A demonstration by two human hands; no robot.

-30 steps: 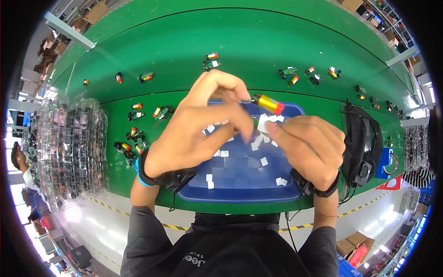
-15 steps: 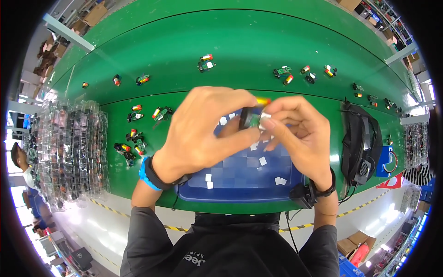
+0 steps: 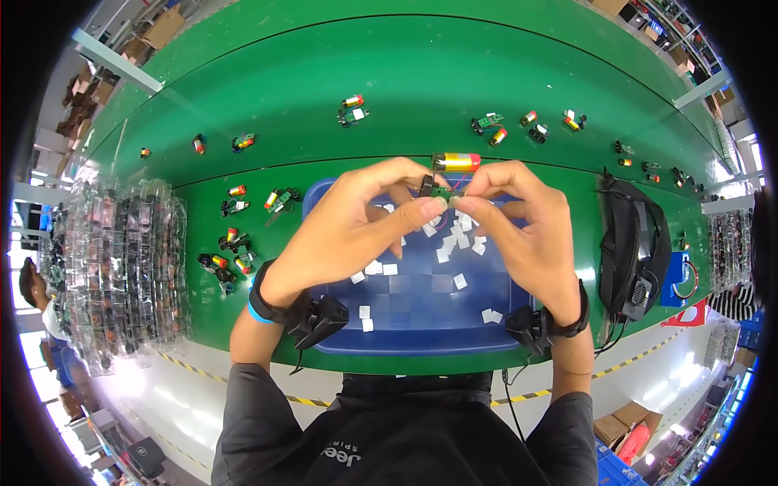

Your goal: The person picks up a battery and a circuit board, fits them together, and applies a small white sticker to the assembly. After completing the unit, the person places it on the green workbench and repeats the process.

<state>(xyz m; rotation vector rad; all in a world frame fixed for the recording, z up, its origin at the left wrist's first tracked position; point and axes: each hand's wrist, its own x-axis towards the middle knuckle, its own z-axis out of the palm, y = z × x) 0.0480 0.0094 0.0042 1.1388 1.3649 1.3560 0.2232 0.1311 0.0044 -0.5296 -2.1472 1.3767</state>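
**Left hand (image 3: 348, 231) and right hand (image 3: 527, 231) pinching a small circuit board (image 3: 442, 193) over a blue tray (image 3: 421, 328)**

Left: thumb and index closed on the board's left end, by its black round part (image 3: 426, 185). Right: thumb and index tips pinched at the board's right end; exact contact hidden under them. Hands almost meet. Board is green, held up toward the tray's far edge. Yellow-and-red battery (image 3: 458, 163) just beyond the board, past the tray's far rim in view; can't tell if it touches the board.

Tray sits at the near edge of the green desk (image 3: 421, 130). White square pieces (image 3: 460, 281) scattered in it: bunch toward the far edge, right of middle; two near the near-left corner, a couple overlapping near the near-right corner.

More boards with batteries (image 3: 279, 198) on the desk: group left of tray, others in a loose row beyond the dark seam, some toward the right edge. Stacked clear plastic trays (image 3: 121, 267) at the left edge. Black bag (image 3: 634, 251) right of tray, toward the desk's right edge. Black wrist devices (image 3: 318, 321) on both wrists.
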